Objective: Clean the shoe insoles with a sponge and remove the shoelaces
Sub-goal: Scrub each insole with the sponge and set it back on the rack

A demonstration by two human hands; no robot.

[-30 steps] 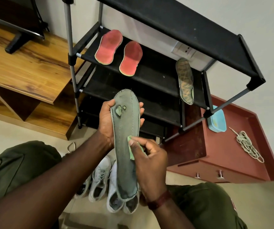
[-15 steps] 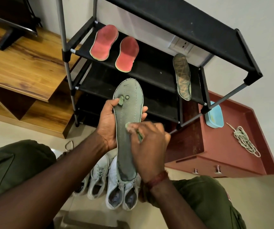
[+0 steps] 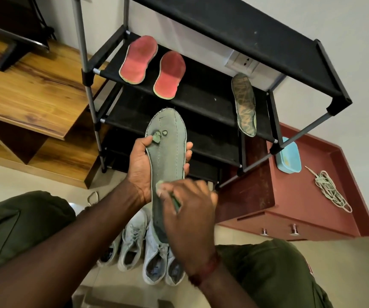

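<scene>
step: insole (image 3: 168, 156) being scrubbed | left hand (image 3: 141, 165): fingers wrapped round its edges | right hand (image 3: 190, 207): sponge (image 3: 175, 202) pinched (mostly hidden) | long even strokes advised

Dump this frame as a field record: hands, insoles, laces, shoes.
left hand: grips grey-green insole by its edges, toe end up
right hand: pinches sponge, pressed on that insole
shelf insoles: red insole pair and patterned insole on black rack
loose shoelaces: on red cabinet, near blue tub
shoes: four, on floor below the hands
</scene>
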